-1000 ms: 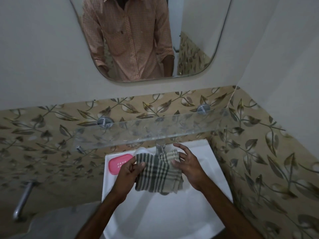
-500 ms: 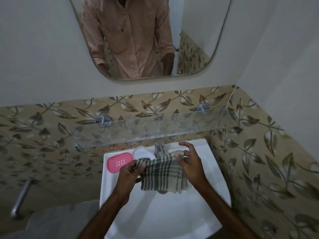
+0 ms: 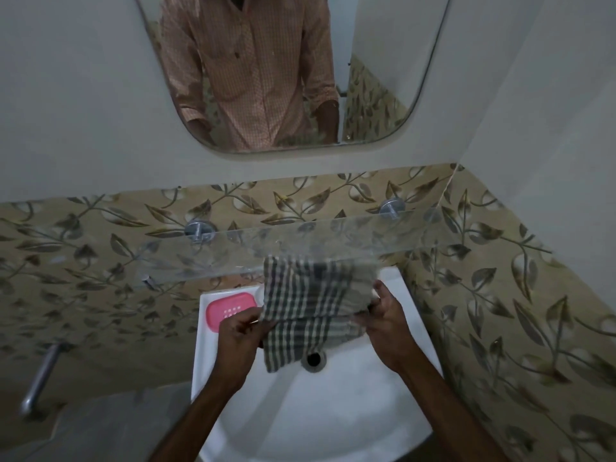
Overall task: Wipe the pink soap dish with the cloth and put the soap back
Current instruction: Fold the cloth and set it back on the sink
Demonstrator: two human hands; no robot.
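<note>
The left hand (image 3: pixel 240 331) and right hand (image 3: pixel 388 323) pinch the checked cloth (image 3: pixel 310 305) spread, likely readying it for the pink soap dish (image 3: pixel 229 310) on the washbasin's (image 3: pixel 333 415) back-left corner.

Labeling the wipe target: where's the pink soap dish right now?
Head view: the pink soap dish sits on the back-left corner of the sink, below the glass shelf, just left of the checked cloth and partly behind the left hand.

One pink perforated plastic soap dish (image 3: pixel 230 310) at ten o'clock on one white ceramic basin (image 3: pixel 333 411); one green-and-cream checked cloth (image 3: pixel 310 305); two bare hands — left hand (image 3: pixel 240 335), right hand (image 3: pixel 388 323); one clear glass shelf (image 3: pixel 233 258); two round metal mounts (image 3: pixel 199 230) (image 3: pixel 392 207); perhaps one chrome rail (image 3: pixel 41 375) at eight o'clock.
</note>
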